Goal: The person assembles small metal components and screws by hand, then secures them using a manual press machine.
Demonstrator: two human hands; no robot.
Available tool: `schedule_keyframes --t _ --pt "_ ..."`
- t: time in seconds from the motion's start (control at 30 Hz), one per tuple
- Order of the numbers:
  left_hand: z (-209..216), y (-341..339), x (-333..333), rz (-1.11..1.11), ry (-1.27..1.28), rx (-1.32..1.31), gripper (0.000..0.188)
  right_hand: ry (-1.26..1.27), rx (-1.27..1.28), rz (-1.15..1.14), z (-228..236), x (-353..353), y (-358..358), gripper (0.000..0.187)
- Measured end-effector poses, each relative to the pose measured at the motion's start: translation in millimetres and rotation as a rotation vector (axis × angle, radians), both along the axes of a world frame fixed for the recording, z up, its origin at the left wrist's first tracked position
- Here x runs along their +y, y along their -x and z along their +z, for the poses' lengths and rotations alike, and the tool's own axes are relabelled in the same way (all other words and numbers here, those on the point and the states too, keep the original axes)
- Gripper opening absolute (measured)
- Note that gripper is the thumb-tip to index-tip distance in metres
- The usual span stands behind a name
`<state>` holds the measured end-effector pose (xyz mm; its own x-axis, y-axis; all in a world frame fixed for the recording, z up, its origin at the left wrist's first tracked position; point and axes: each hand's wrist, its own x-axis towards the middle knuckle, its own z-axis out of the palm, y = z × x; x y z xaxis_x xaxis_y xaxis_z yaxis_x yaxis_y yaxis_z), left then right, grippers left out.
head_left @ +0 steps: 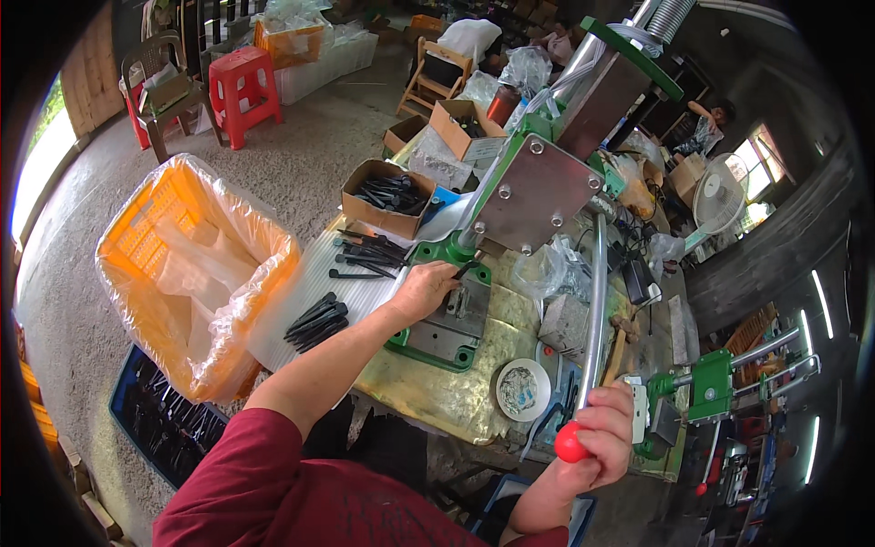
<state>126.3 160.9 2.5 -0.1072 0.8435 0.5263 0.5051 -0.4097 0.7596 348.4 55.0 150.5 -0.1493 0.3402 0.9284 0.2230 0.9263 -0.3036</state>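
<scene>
While right grip [606, 442] clenches red knob [571, 445] | left grip [427, 287] pinches black part [466, 269]

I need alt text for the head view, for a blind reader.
The left hand places a black part on a green hand press, while the right hand grips its red-knobbed lever. An orange lined basket stands left.

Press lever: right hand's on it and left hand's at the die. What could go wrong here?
1. The left hand holds a black part at the die block while the right hand grips the lever's red knob; an early pull could pinch fingers.
2. Loose black parts near the table edge could slide off.
</scene>
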Motion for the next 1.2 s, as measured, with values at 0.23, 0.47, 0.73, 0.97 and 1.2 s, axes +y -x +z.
schedule_keyframes --t 0.23,0.47,0.73,0.97,1.2 --pt "-4.8 -0.9 -0.2 0.012 -0.027 0.004 0.013 0.077 -0.114 0.223 17.5 -5.0 7.8 0.04" --pt "-5.7 0.0 -0.5 0.019 -0.022 -0.008 0.014 0.13 -0.044 0.175 29.1 -6.6 15.0 0.042" --pt "0.6 -8.4 0.6 -0.001 -0.022 0.021 0.013 -0.182 -0.474 -0.033 -89.1 38.3 9.0 0.019" --pt "-8.8 -0.4 -2.8 0.036 -0.047 0.023 0.015 -0.18 -0.422 -0.005 -98.3 41.3 13.9 0.014" --pt "-5.8 -3.4 -2.1 0.023 -0.03 -0.016 0.016 -0.031 -0.332 0.053 -26.4 3.8 7.4 0.023"
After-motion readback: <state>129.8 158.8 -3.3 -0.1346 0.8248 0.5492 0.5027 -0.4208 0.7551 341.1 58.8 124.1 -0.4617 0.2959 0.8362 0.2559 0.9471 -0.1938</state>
